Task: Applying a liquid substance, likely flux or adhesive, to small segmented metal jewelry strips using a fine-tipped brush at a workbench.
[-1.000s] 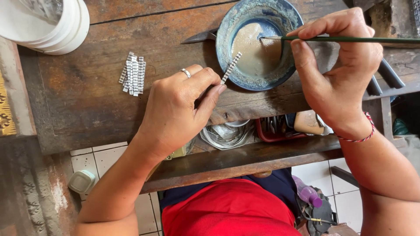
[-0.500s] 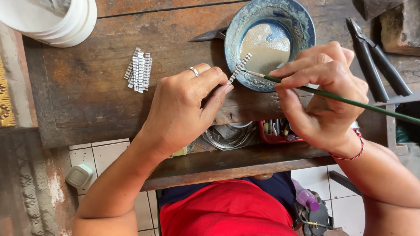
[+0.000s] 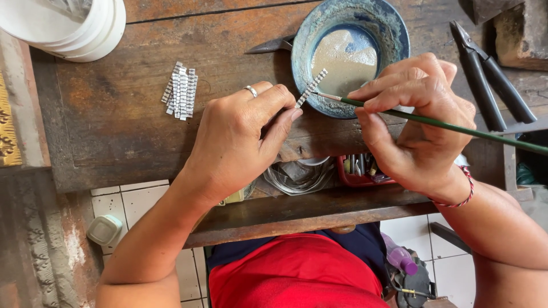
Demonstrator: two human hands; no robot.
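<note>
Worn dark wooden workbench, scratched & stained, w/ a lower wooden ledge along its front edge. Below it, white tiled floor. Carved stone-like block at far left, rough & grey.

On the bench top: stack of white plastic tubs at upper left corner; small pile of ribbed silver strips lying loose left of centre, well apart from the hands. Round blue-glazed bowl, chipped & crusty at the rim, holds a pale cloudy liquid; a dark metal blade tip pokes out from its left side. Black-handled pliers lie to the right of the bowl, beside a rough stone block at the top right corner. Under the bench top, coils of thin wire & a red tray of small tools, partly hidden by both hands.

Left hand, ring on one finger, pinches a short ribbed silver strip betw. thumb & fingertips; strip is tilted up, its far end over the bowl's near rim. Right hand, red cord at the wrist, grips a thin green-handled brush like a pen; brush tip touches or sits just beside the strip's lower part – can't tell which. Red shirt & dark cloth show at the bottom.
</note>
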